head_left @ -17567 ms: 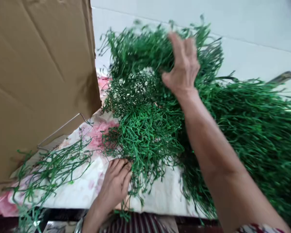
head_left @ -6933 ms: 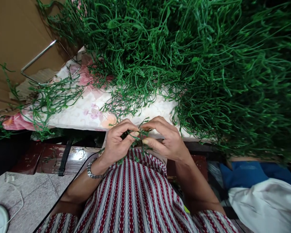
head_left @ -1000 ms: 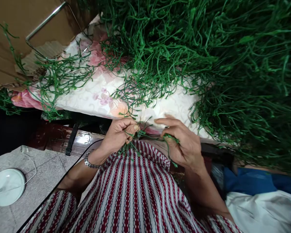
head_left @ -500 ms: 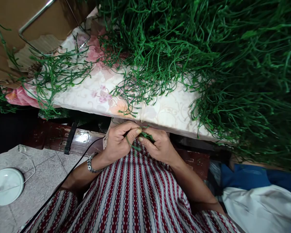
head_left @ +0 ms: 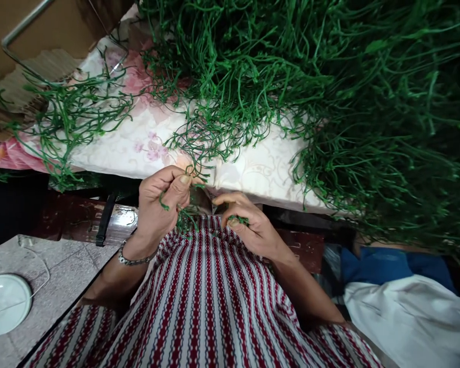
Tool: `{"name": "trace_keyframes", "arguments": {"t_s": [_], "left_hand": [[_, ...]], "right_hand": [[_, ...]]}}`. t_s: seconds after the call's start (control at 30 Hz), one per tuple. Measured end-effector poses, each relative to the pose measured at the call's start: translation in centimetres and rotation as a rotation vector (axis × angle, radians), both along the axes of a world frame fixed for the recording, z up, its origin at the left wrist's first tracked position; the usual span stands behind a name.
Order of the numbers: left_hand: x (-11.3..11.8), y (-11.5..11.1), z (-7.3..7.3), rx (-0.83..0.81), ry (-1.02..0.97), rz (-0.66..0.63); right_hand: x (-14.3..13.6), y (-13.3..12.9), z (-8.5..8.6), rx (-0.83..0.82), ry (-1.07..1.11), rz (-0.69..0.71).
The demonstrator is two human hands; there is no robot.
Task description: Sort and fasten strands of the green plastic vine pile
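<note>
My left hand [head_left: 159, 202] pinches a thin green branching stem [head_left: 189, 171] between thumb and forefinger, near the front edge of the cloth-covered table. More green sprigs [head_left: 187, 221] hang below that hand, over my lap; whether they belong to the same stem I cannot tell. To the right, my right hand [head_left: 255, 227] is curled with small green stem pieces [head_left: 239, 220] in its fingers, its forefinger lifted a little. A gap separates the two hands. Behind them lies a large heap of similar green stems [head_left: 245, 71], plastic-looking.
The flowered cloth [head_left: 253, 174] covers the table. A smaller bunch of stems [head_left: 72, 112] lies at left by a cardboard box [head_left: 57, 30] and a bent metal rod [head_left: 26, 23]. A white round object [head_left: 7, 304] is on the floor; white fabric [head_left: 410, 312] lies at right.
My hands were together on the green stems and are now apart. The left has moved left and up with a stem; the right has loosened its fingers. The view has shifted slightly.
</note>
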State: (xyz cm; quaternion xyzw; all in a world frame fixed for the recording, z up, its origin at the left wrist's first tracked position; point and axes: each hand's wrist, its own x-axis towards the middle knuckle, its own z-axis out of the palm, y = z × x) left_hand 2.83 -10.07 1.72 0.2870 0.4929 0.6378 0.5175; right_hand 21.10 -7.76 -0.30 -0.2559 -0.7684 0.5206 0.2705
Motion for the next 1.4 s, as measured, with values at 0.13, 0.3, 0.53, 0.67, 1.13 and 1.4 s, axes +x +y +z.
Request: {"name": "trace_keyframes", "arguments": {"t_s": [0.13, 0.3, 0.53, 0.67, 1.13, 1.4], "left_hand": [[-0.1, 0.1, 0.3, -0.028, -0.038, -0.076], [0.2, 0.0, 0.0, -0.046, -0.046, -0.1], [0.5, -0.8, -0.4, -0.042, -0.056, -0.161], [0.7, -1.0, -0.5, -0.059, -0.065, -0.168], [1.7, 0.4, 0.3, -0.078, -0.165, -0.118], [1.9, 0.8, -0.2, -0.042, -0.088, -0.13]], "right_hand": [[0.0, -0.1, 0.3, -0.012, -0.019, 0.021], [0.3, -0.6, 0.1, -0.234, 0.11, 0.028], [0.1, -1.0, 0.0, -0.543, 0.2, 0.026], [-0.3, -1.3, 0.0, -0.565, 0.162, -0.009], [-1.1, -0.2, 0.6, -0.19, 0.015, -0.236], [-1.5, 0.6, 2.0, 0.032, -0.165, -0.2]]}}
